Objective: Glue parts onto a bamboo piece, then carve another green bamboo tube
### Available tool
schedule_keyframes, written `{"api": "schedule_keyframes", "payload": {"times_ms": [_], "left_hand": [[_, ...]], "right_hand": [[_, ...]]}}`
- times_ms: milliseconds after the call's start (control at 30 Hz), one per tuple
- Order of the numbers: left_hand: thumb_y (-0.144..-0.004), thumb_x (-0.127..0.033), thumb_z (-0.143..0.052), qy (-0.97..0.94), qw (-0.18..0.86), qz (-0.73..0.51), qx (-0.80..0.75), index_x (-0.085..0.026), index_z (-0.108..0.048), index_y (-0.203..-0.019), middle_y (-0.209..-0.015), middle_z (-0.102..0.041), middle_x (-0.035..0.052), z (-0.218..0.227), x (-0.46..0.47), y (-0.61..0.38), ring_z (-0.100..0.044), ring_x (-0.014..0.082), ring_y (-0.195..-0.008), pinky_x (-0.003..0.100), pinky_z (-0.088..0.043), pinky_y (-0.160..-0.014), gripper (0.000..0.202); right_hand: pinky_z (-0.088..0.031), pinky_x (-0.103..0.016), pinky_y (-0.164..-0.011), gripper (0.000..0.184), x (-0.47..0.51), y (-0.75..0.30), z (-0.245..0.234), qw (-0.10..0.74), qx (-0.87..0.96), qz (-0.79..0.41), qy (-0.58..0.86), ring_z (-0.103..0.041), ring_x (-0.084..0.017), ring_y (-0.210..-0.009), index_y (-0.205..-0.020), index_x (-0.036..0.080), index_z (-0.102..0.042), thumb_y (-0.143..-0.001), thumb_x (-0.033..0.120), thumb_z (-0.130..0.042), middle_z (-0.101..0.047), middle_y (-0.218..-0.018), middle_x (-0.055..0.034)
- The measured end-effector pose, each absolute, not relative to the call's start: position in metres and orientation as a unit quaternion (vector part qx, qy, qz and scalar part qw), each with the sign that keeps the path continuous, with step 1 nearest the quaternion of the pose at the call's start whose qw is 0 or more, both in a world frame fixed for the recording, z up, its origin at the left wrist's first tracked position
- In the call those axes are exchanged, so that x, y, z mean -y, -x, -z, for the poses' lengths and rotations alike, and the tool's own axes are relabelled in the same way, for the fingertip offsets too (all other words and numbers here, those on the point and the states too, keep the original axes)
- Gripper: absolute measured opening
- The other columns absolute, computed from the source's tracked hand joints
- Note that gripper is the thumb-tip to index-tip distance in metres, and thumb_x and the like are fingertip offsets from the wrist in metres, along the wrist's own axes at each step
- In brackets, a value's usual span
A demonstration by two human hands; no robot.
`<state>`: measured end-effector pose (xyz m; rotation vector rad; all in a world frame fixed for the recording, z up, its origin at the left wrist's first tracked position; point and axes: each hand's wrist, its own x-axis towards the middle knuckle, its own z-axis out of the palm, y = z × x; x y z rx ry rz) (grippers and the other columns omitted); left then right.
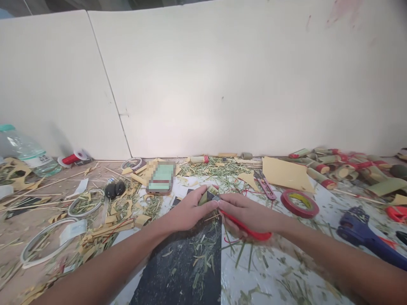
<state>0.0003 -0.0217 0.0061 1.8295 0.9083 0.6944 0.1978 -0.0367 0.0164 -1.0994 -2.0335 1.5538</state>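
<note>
My left hand (192,209) is closed around a short green bamboo piece (206,195) at the middle of the view. My right hand (244,212) grips a red-handled cutting tool (254,233), its dark metal end against the bamboo. Both hands meet there, the left thumb near the right fingertips. Whether the tool is scissors or a knife I cannot tell, as my fingers cover part of it. Below the hands lies a black board (178,267) strewn with green shavings.
A phone (161,178), a pink utility knife (265,186) and a red tape roll (299,203) lie around the hands. Blue tape dispenser (359,228) and several bamboo tubes (340,167) are to the right. On the left stand a bottle (36,156) and a red spool (71,158). A white wall (222,76) closes the back.
</note>
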Motion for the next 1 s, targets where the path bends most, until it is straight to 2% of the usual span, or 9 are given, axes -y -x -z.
{"api": "schedule_keyframes", "payload": {"times_ms": [100,300,467,767,1000], "left_hand": [[-0.088,-0.048,-0.048,-0.782,0.419,-0.264,-0.379,-0.017,-0.055,-0.103,-0.100,-0.059,0.0042,-0.004,0.021,-0.002,-0.050,0.0194,-0.092,0.031,-0.039,-0.083,0.035],[-0.088,-0.050,-0.048,-0.781,0.386,-0.262,-0.416,-0.018,-0.052,-0.091,-0.091,-0.059,0.0011,-0.003,0.023,-0.004,-0.049,0.0177,-0.083,0.028,-0.037,-0.072,0.033],[-0.085,-0.052,-0.051,-0.796,0.371,-0.223,-0.423,-0.019,-0.045,-0.079,-0.075,-0.052,-0.0028,-0.008,0.025,-0.003,-0.043,0.0146,-0.069,0.026,-0.032,-0.061,0.034],[-0.085,-0.045,-0.053,-0.778,0.385,-0.262,-0.422,-0.019,-0.046,-0.077,-0.074,-0.052,-0.0033,-0.001,0.025,-0.005,-0.042,0.0138,-0.070,0.025,-0.033,-0.063,0.028],[-0.083,-0.052,-0.053,-0.745,0.384,-0.287,-0.463,-0.019,-0.042,-0.073,-0.069,-0.043,-0.0049,0.002,0.022,-0.009,-0.038,0.0125,-0.067,0.025,-0.030,-0.060,0.036]], "right_hand": [[-0.034,-0.019,-0.038,0.043,0.042,-0.197,-0.016,0.194,0.708,-0.540,0.411,-0.039,-0.006,-0.039,-0.069,0.021,-0.040,-0.093,0.056,-0.039,-0.041,-0.049,0.0082],[-0.028,-0.018,-0.033,0.042,0.044,-0.197,-0.011,0.200,0.638,-0.612,0.422,-0.033,-0.005,-0.036,-0.072,0.021,-0.040,-0.092,0.058,-0.038,-0.038,-0.049,0.0092],[-0.025,-0.018,-0.034,0.042,0.042,-0.201,-0.008,0.174,0.624,-0.657,0.387,-0.031,-0.005,-0.036,-0.070,0.021,-0.039,-0.092,0.057,-0.042,-0.036,-0.046,0.0097],[-0.025,-0.018,-0.034,0.040,0.043,-0.200,-0.006,0.192,0.627,-0.637,0.405,-0.031,-0.005,-0.036,-0.071,0.021,-0.040,-0.093,0.054,-0.041,-0.037,-0.046,0.0092],[-0.026,-0.019,-0.032,0.046,0.042,-0.196,-0.005,0.245,0.630,-0.606,0.419,-0.033,-0.005,-0.034,-0.065,0.021,-0.039,-0.092,0.058,-0.040,-0.037,-0.047,0.0086]]}}
